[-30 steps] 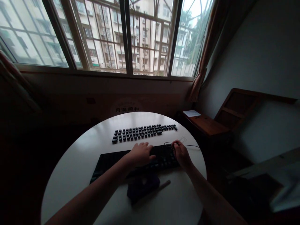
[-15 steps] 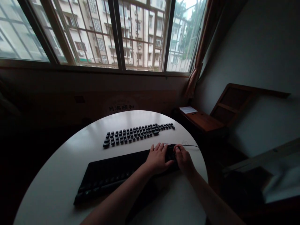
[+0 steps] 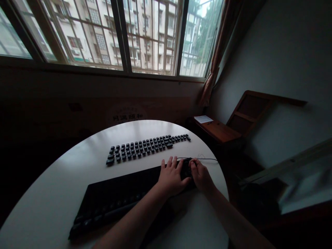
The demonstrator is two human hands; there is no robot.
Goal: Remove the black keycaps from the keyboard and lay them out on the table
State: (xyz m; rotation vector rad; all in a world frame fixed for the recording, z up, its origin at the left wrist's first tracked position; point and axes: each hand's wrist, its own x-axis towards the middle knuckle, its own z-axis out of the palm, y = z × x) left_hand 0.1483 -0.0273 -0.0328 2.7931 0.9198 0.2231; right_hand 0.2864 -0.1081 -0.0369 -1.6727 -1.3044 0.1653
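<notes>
A black keyboard (image 3: 116, 197) lies slantwise on the round white table (image 3: 52, 193). My left hand (image 3: 171, 176) rests flat on the keyboard's right end, fingers stretched and spread. My right hand (image 3: 199, 174) sits just right of it at the keyboard's right edge, fingers curled in a pinch on something small and dark that I cannot make out. Rows of loose black keycaps (image 3: 145, 145) lie on the table behind the keyboard. A thin black cable (image 3: 207, 159) runs right from the keyboard's far corner.
A barred window (image 3: 129, 34) fills the wall behind the table, with a curtain (image 3: 215, 55) at its right. A low wooden bench (image 3: 220, 129) with a white paper (image 3: 203, 119) stands to the right. The table edge drops off close to my right hand.
My left hand slid from the keyboard's middle to its right end, beside my right hand. The view turned a little to the right, so the keyboard's left part shows more.
</notes>
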